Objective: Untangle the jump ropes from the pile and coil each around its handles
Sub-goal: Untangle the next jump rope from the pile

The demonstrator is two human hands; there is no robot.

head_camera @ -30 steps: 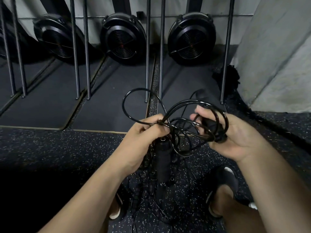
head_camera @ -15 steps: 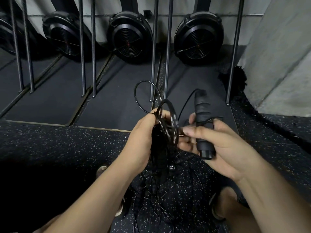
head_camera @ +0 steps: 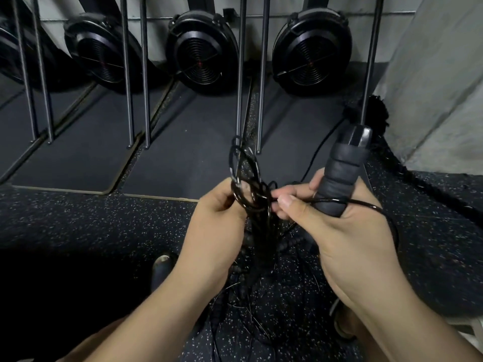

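Now your left hand (head_camera: pixel 217 218) is curled round a bunch of thin black cord loops (head_camera: pixel 247 178), which stick up from your fist toward twelve o'clock. Your right hand (head_camera: pixel 345 239), at three o'clock from the left and nearly touching it, wraps a padded black handle (head_camera: pixel 339 176) in the palm. The handle stands tilted, its glossy cap pointing toward one o'clock. The thumb and forefinger of that same hand pinch one strand at the edge of the loops. A cord crosses the lower handle and curves away toward four o'clock.

Below both hands, at six o'clock, the rest of the jump ropes (head_camera: pixel 264 278) hang in a dark tangle down to the speckled floor (head_camera: pixel 104 231); how many ropes are in it cannot be told.

A shoe (head_camera: pixel 160 267) shows at seven o'clock from your left hand. Dark mats (head_camera: pixel 183 152), upright metal rods (head_camera: pixel 239 74) and round black fan wheels (head_camera: pixel 201 50) fill the twelve o'clock side, and a thick braided rope (head_camera: pixel 418 184) lies at two o'clock.
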